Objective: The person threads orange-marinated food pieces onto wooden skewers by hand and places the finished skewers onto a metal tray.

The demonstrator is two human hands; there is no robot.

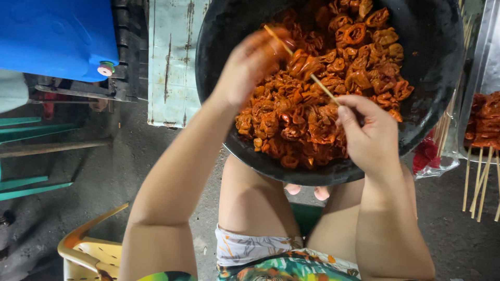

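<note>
Bamboo skewer (pixel 312 77) pinched at its near end in right hand (pixel 370 136), angled over black basin (pixel 432 62) on lap; left hand (pixel 250 62) closed on marinated meat piece (pixel 302 63), threading it.

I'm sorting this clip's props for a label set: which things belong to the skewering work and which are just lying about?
In use: left hand, right hand, bamboo skewer, marinated meat pieces, black basin, finished skewers, spare sticks.

Lying about: blue container, yellow plastic chair, green slats.

Head camera, looking steeply down, close
</note>
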